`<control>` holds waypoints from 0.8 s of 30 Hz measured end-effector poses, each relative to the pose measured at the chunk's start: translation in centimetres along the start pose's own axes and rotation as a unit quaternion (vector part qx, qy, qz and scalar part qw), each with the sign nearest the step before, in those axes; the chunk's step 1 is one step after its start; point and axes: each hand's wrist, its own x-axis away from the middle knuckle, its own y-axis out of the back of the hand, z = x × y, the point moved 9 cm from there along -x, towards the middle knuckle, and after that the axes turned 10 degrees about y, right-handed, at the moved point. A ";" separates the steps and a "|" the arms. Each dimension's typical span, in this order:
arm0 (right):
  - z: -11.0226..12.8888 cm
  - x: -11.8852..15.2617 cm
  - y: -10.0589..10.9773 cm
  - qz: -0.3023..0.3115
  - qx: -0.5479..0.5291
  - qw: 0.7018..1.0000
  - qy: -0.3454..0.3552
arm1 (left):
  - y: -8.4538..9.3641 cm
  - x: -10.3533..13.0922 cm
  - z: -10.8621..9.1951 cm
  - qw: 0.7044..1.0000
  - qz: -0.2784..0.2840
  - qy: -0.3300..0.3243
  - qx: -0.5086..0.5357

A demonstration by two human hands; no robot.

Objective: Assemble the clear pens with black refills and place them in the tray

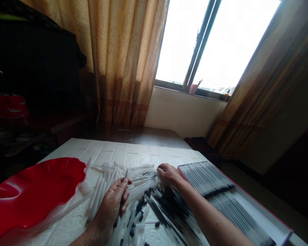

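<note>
My left hand (116, 196) is closed round a thin grey rod that points up between thumb and forefinger, above the pile. Toward the back of the pile, my right hand (166, 172) reaches down with bent fingers; its fingertips are blurred and what they touch cannot be made out. Translucent white tubes (102, 184) lie scattered around my left hand. Black thin rods (166, 208) lie in a heap under my right forearm. Small black caps (157, 224) are strewn between the tubes and the rods.
A red scalloped tray (36, 194) sits at the left. On the right is a box (261, 208) with rows of grey, black-ended rods. The white brick-patterned table surface (133, 153) meets a dark surface (154, 135) behind. Curtains and a window stand beyond.
</note>
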 end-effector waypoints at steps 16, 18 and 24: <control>7.1 9.4 0.5 -0.058 -0.033 0.990 0.121 | 0.0 0.2 0.6 1.000 -0.006 0.002 -0.025; 7.9 10.4 0.8 -0.066 -0.044 0.985 0.156 | -0.1 0.3 0.6 0.999 -0.003 0.005 -0.032; 7.4 12.1 4.3 -0.178 -0.080 0.954 0.227 | -0.8 0.5 1.2 0.998 0.018 0.020 -0.056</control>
